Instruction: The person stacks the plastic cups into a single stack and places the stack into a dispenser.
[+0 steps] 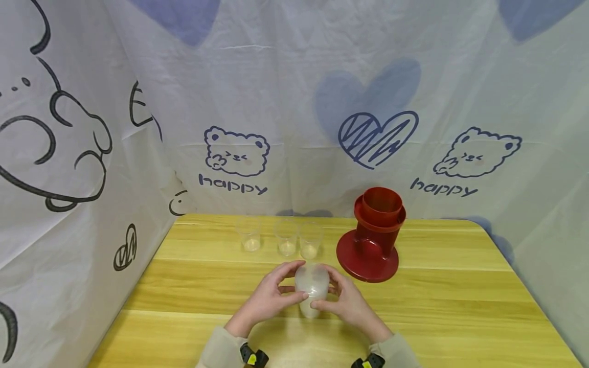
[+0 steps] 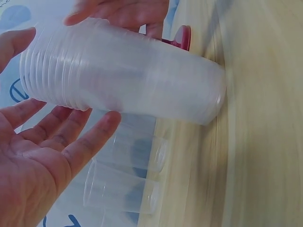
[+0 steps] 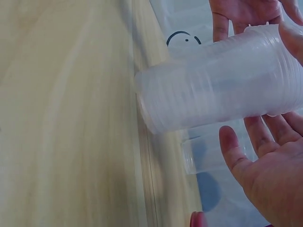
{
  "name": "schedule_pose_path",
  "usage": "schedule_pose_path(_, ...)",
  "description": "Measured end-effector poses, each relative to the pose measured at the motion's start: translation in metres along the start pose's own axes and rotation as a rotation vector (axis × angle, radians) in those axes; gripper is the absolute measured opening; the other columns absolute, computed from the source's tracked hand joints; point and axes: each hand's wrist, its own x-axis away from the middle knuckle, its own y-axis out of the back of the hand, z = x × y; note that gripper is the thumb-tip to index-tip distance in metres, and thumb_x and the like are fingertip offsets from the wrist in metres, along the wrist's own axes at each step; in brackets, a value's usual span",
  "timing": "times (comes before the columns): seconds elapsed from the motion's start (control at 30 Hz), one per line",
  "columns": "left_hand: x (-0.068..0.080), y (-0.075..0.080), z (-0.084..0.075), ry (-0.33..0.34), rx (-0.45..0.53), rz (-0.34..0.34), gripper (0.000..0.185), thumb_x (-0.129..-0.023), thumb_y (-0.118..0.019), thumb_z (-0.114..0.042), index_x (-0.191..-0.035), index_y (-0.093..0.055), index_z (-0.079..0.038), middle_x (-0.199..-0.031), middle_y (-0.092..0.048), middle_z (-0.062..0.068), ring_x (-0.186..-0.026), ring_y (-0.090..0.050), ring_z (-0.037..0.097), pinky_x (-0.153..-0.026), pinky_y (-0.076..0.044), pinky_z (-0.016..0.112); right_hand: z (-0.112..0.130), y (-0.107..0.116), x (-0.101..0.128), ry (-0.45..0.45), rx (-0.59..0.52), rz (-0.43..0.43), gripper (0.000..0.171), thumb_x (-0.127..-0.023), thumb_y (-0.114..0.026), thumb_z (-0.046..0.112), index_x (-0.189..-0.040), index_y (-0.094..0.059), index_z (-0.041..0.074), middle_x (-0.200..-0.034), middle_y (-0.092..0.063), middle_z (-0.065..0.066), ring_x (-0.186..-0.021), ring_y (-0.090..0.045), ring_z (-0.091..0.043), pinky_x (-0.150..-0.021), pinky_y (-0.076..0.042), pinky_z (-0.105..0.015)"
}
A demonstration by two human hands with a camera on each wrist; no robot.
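A: What is the grip on?

B: A stack of clear plastic cups (image 1: pixel 312 289), nested one in another. Both hands hold it above the desk (image 1: pixel 460 301), base end down toward the wood and rim end up. The left hand (image 1: pixel 271 296) comes in from the left with fingers curled round the stack's side; the right hand (image 1: pixel 346 301) mirrors it from the right, fingertips pinching the lower part of the stack.

A: And from the wrists?

B: In the left wrist view the left hand (image 2: pixel 42 156) shows its palm, fingers fairly straight and fanned under the rim end of the stack (image 2: pixel 123 80), thumb on the far side. In the right wrist view the right hand (image 3: pixel 267 165) likewise lies palm-up beneath the stack (image 3: pixel 218 90), thumb at the rim. So each grip is a loose cradle with the fingertips on the plastic, not a tight clench.

A: Where does the stack sit relative to the red stand?

B: Just to the left of the red stand (image 1: pixel 372 235) and nearer the person, close to its round foot but not touching it.

A: Other containers?

B: Three single clear cups stand upright in a row beyond the stack, left of the red stand: a left cup (image 1: pixel 250 234), a middle cup (image 1: pixel 286 237) and a right cup (image 1: pixel 310 240). The middle and right ones are just beside each other; the left one stands a little apart. I cannot tell whether anything is in them. The red stand has an open cylinder on top; its inside is not visible.

A: Behind that?

B: A white cloth backdrop (image 1: pixel 294 102) printed with bears and hearts, behind the red stand and round the left side.
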Motion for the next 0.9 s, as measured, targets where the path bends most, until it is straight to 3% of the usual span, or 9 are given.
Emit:
schedule_pose_path(0.47,0.002,0.001,0.000,-0.029,0.012,-0.002,0.065,-0.090,-0.074,-0.016,-0.147,-0.043,-0.013,-0.139,-0.049,0.009,-0.124,-0.049,0.028,-0.093,-0.053,0.036,0.006,-0.004,0.001,0.011,-0.006,-0.028,0.076,-0.079,-0.085,0.016,-0.142,-0.044,0.007,-0.137,-0.054,-0.012,-0.124,-0.050,-0.029,-0.105,-0.042,-0.050)
schedule_pose_path(0.63,0.002,0.002,0.002,-0.043,0.011,-0.004,0.068,-0.089,-0.074,-0.015,-0.148,-0.041,-0.008,-0.141,-0.048,0.011,-0.126,-0.049,0.032,-0.099,-0.049,0.044,0.006,-0.004,0.001,0.005,0.001,-0.035,0.075,-0.078,-0.085,0.018,-0.141,-0.045,0.006,-0.135,-0.055,-0.011,-0.123,-0.052,-0.029,-0.105,-0.042,-0.050)
schedule_pose_path(0.77,0.003,0.007,0.005,-0.071,0.009,-0.041,0.067,-0.089,-0.075,-0.012,-0.147,-0.041,-0.008,-0.140,-0.051,0.013,-0.126,-0.048,0.035,-0.102,-0.045,0.052,0.006,-0.004,0.000,0.007,0.005,-0.033,0.076,-0.077,-0.086,0.018,-0.141,-0.046,0.006,-0.133,-0.056,-0.011,-0.121,-0.053,-0.029,-0.104,-0.043,-0.051)
schedule_pose_path(0.9,0.002,0.016,0.007,-0.122,-0.043,-0.124,0.065,-0.087,-0.076,-0.009,-0.144,-0.045,-0.008,-0.135,-0.055,0.014,-0.124,-0.051,0.035,-0.101,-0.045,0.054,0.005,-0.004,0.000,0.003,0.007,-0.034,0.077,-0.076,-0.087,0.020,-0.141,-0.046,0.007,-0.132,-0.057,-0.011,-0.120,-0.054,-0.029,-0.104,-0.044,-0.051)
